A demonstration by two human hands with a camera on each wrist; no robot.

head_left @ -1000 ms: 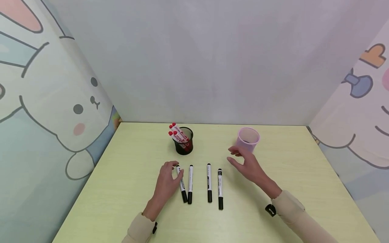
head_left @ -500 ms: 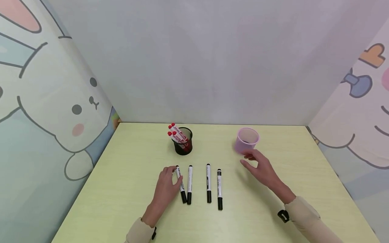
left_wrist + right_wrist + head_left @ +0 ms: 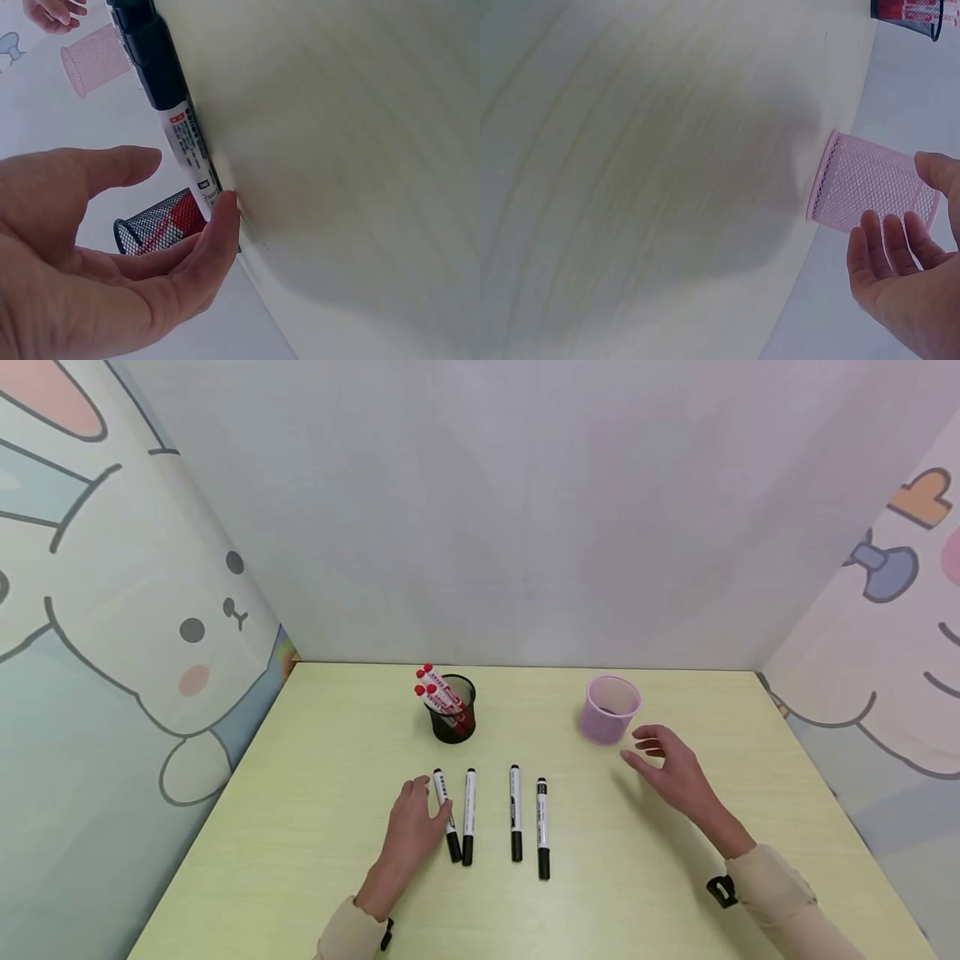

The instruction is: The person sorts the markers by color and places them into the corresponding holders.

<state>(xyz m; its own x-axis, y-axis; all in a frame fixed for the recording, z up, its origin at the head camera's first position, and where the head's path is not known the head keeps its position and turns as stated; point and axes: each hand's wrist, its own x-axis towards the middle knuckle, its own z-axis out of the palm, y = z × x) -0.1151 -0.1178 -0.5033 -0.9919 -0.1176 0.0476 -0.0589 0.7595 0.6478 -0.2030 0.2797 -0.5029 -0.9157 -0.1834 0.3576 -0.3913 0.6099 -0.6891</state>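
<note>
My left hand [image 3: 412, 827] is beside the leftmost black-capped marker [image 3: 441, 787], thumb and fingers parted. In the left wrist view a fingertip [image 3: 225, 206] is right at the far end of that marker [image 3: 191, 146], and the thumb stays apart from it. My right hand [image 3: 675, 777] hangs over the table to the right of the pink mesh pen cup [image 3: 606, 727], holding nothing. Its fingers are loosely bent and overlap the cup [image 3: 862, 180] in the right wrist view. More black-capped markers, a second [image 3: 469, 806], a third [image 3: 516, 810] and a fourth [image 3: 543, 818], lie on the table.
A black mesh pen cup [image 3: 453, 727] stands at the back left, with several red-capped markers [image 3: 441, 689] leaning in it. The pale yellow table [image 3: 300, 735] meets a plain backdrop [image 3: 525, 527] behind, with cartoon-printed sheets at both sides.
My right hand has moved to the right, from in front of the pink cup to beside it. The left hand has lowered slightly along the leftmost marker. Markers and cups stay put.
</note>
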